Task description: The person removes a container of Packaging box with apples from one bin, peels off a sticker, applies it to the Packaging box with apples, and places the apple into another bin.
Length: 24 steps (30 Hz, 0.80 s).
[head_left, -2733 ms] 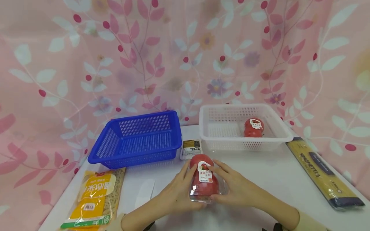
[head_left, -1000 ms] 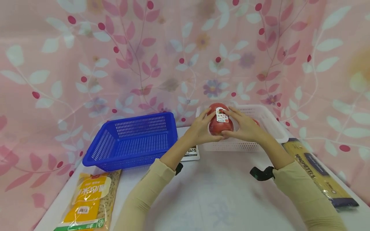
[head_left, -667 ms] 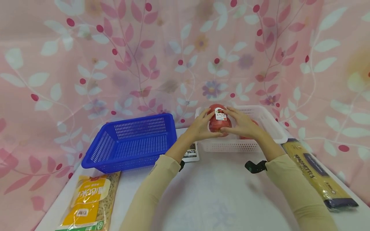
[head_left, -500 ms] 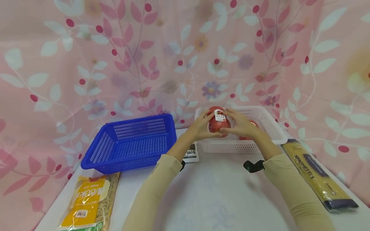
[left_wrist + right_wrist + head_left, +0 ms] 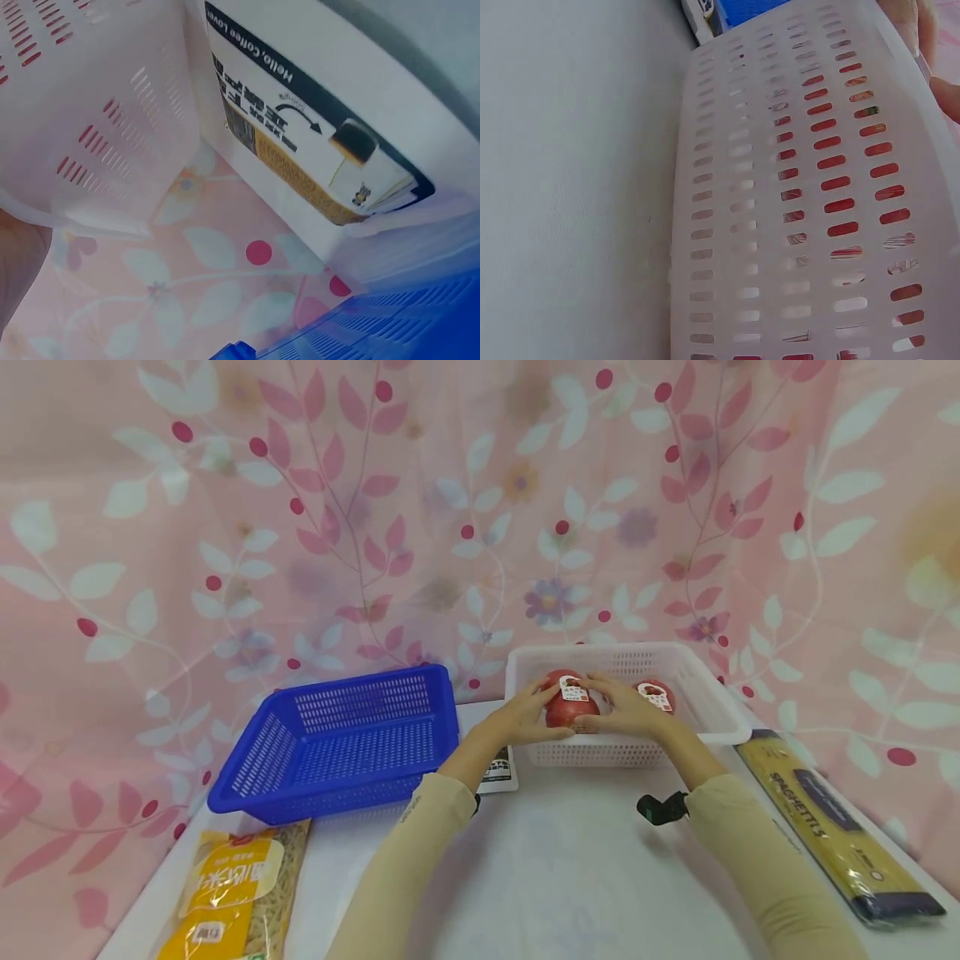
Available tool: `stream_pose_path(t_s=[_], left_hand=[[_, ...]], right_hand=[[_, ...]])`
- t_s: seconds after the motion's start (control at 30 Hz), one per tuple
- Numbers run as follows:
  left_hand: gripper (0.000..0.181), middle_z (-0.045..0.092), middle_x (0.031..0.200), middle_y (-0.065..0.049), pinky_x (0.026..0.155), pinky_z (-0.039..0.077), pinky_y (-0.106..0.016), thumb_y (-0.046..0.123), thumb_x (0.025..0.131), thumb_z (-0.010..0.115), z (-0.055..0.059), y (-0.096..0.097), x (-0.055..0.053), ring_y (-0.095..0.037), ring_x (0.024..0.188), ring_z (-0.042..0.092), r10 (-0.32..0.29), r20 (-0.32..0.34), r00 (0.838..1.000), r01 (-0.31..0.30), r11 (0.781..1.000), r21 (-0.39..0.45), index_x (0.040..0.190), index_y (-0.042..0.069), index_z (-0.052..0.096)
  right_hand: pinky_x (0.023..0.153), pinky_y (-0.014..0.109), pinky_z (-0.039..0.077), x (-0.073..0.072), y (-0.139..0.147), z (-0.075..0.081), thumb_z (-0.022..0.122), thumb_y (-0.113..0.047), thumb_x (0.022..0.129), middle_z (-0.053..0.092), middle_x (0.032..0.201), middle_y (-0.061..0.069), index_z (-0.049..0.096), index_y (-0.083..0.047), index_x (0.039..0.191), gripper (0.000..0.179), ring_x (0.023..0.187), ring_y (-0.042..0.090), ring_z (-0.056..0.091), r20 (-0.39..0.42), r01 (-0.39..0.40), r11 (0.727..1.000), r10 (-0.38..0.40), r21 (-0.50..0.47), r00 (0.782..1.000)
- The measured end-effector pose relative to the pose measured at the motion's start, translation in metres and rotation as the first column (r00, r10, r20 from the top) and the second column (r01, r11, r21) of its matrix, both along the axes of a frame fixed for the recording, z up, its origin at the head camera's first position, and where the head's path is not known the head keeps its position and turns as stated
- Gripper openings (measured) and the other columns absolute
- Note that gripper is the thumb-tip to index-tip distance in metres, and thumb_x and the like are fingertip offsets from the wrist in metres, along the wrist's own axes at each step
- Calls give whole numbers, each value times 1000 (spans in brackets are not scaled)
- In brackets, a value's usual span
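Observation:
In the head view, a clear plastic pack of red fruit (image 5: 567, 713) with a white label sits low inside the white basket (image 5: 720, 702), at its left end. My left hand (image 5: 521, 717) grips its left side and my right hand (image 5: 626, 708) its right side, fingers over the top and thumbs near the front. A similar pack of red fruit (image 5: 657, 695) lies to the right in the same basket. The right wrist view shows red through the slots of the basket wall (image 5: 810, 187). Only part of my left hand (image 5: 19, 262) shows in the left wrist view.
A blue basket (image 5: 258, 781) stands on the left. Between the baskets lies a white packet printed "Hello, Coffee Lover" (image 5: 285, 120), partly hidden by my left arm. A yellow bag of pasta (image 5: 232, 893) lies front left, a spaghetti packet (image 5: 832, 822) on the right.
Both hands have carried the pack of red fruit from the table's front up over the white basket's rim and lowered it inside, left of the other pack.

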<state>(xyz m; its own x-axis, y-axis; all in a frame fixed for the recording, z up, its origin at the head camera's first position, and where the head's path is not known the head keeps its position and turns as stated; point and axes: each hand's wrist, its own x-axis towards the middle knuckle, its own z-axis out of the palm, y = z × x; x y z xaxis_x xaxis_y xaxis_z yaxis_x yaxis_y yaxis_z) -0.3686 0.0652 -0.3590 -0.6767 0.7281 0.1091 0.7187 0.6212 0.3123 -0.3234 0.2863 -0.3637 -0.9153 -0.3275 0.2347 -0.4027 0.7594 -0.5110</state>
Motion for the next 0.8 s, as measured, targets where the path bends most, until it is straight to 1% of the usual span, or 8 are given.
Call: stream_pose_path(t_s=[0.13, 0.3, 0.43, 0.53, 0.63, 0.8], left_hand=[[87, 18, 150, -11, 100, 34, -46, 63, 80, 53, 1, 2, -1, -29, 133, 27, -14, 4, 1000, 14, 999, -39, 147, 17, 21], [79, 25, 147, -12, 100, 35, -43, 59, 84, 49, 3, 6, -4, -27, 129, 34, -29, -31, 999, 26, 996, -89, 146, 15, 25], [75, 27, 146, -13, 102, 32, -42, 56, 87, 47, 4, 9, -6, -26, 131, 31, -39, -46, 998, 33, 991, -127, 145, 14, 27], [75, 26, 147, -12, 103, 31, -42, 56, 87, 47, 4, 11, -6, -26, 132, 29, -30, -42, 999, 23, 988, -152, 145, 13, 26], [74, 24, 148, -12, 103, 30, -44, 55, 88, 45, 5, 13, -5, -26, 133, 28, -10, -20, 1000, 6, 983, -181, 145, 13, 25], [72, 22, 149, -10, 102, 30, -48, 54, 89, 44, 6, 17, -6, -27, 134, 26, 24, 23, 999, -19, 975, -222, 146, 15, 25]], right_hand=[[94, 66, 26, 0, 2, -3, 65, -52, 78, 23, 148, 15, 38, -13, 140, 78, 133, 39, 20, 46, 5, 1000, -4, -15, 999], [95, 65, 25, -1, 3, -3, 64, -52, 79, 23, 148, 16, 38, -14, 140, 77, 133, 39, 21, 90, -14, 1000, 16, -23, 996], [96, 66, 23, -2, 3, -3, 63, -53, 79, 22, 148, 17, 36, -14, 141, 78, 133, 39, 20, 127, -17, 1000, 18, -11, 992], [97, 65, 23, -2, 4, -2, 64, -53, 78, 22, 148, 17, 35, -11, 141, 81, 133, 38, 20, 146, -10, 1000, 10, -4, 989], [97, 64, 24, -4, 4, -3, 65, -53, 77, 22, 148, 17, 35, -10, 141, 83, 133, 38, 20, 156, -14, 1000, 14, 2, 988], [97, 61, 28, -8, 5, -4, 69, -50, 76, 23, 147, 18, 35, -8, 141, 84, 130, 39, 27, 172, -34, 999, 34, -7, 985]])
